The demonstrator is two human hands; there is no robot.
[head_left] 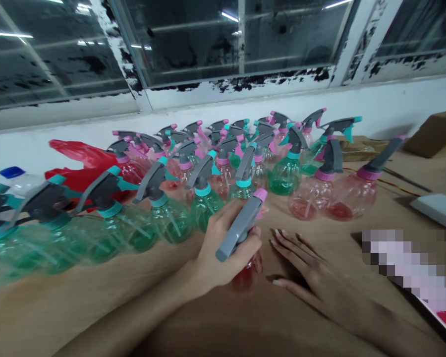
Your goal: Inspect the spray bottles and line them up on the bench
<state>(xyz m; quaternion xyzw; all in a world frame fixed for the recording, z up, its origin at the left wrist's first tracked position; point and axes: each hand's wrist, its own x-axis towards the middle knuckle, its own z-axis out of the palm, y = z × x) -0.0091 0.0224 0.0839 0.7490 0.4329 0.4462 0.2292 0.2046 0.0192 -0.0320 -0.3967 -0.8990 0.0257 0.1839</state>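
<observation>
My left hand (223, 243) is wrapped round the neck of a pink spray bottle (244, 278), just under its grey trigger head with a pink nozzle. Much of that bottle is hidden by the hand. Beside it, my right hand (308, 272) lies on the wooden table with fingers stretched out, holding nothing. A row of green spray bottles (171, 220) with grey and teal heads runs to the left of my hands. Two pink spray bottles (310, 196) stand beyond my right hand.
Many more spray bottles (223, 176) crowd the back of the table (163, 307) by the wall. A red plastic bag (92, 166) and a blue-capped bottle (24, 179) are at left. Cardboard (436, 131), a white device (438, 208) and a partly blurred pink-white item (416, 272) are at right.
</observation>
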